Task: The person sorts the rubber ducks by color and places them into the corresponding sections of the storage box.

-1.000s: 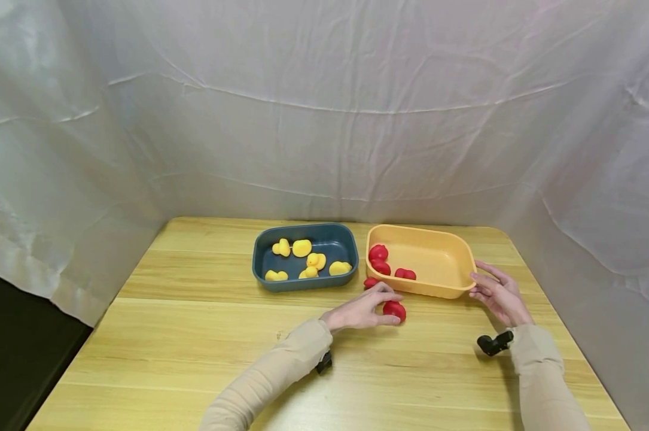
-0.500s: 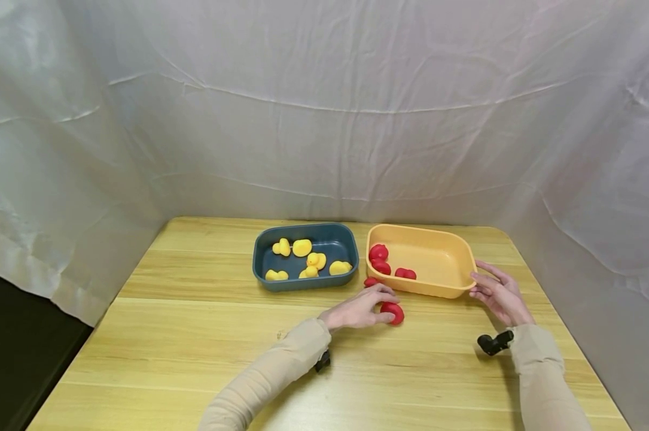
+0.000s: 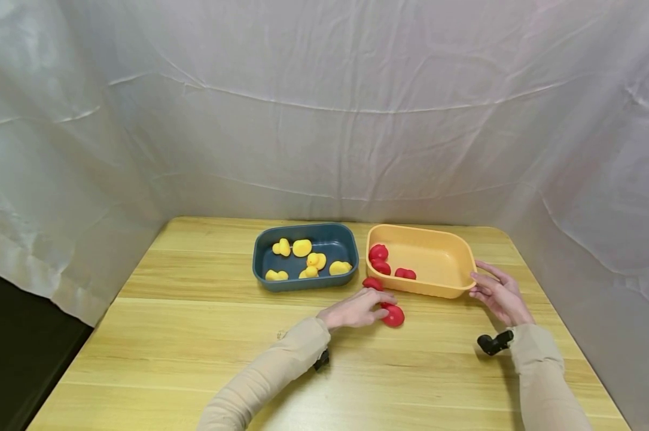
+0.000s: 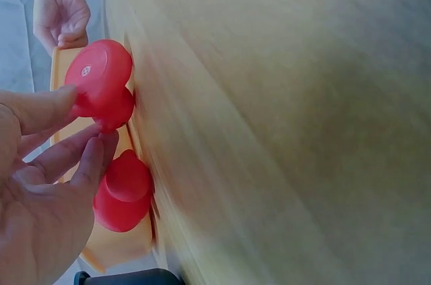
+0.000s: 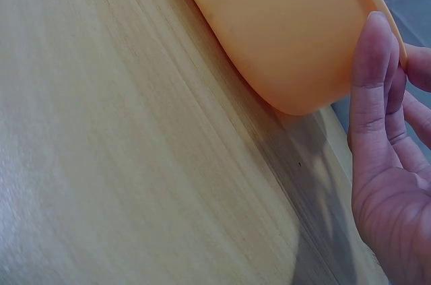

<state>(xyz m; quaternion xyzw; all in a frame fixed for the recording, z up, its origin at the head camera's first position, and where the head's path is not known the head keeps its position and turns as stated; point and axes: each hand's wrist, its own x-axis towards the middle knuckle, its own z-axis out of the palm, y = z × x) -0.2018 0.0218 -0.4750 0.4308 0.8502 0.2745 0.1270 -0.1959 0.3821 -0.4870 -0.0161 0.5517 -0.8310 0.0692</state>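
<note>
My left hand (image 3: 355, 309) pinches a red rubber duck (image 3: 393, 316) in front of the yellow-orange bin (image 3: 453, 292). In the left wrist view that duck (image 4: 101, 76) is tipped so its flat base faces the camera, with the thumb on its body and fingertips at its head. A second red duck (image 4: 122, 194) lies just beyond the fingers, by the bin's front wall. My right hand (image 3: 502, 296) holds the bin's right end; the right wrist view has its fingers (image 5: 372, 83) against the rim of the bin (image 5: 296, 36).
Three red ducks (image 3: 379, 266) lie at the left inside the yellow-orange bin. Beside it to the left stands a dark blue bin (image 3: 302, 286) with several yellow ducks (image 3: 316, 261). Both are on a wooden table (image 3: 195, 335), with white curtain (image 3: 324, 120) behind and at the sides.
My left hand has drawn back slightly to the left, and the red duck has turned and tilted in its fingers. More of the second duck shows. The right hand stays on the bin.
</note>
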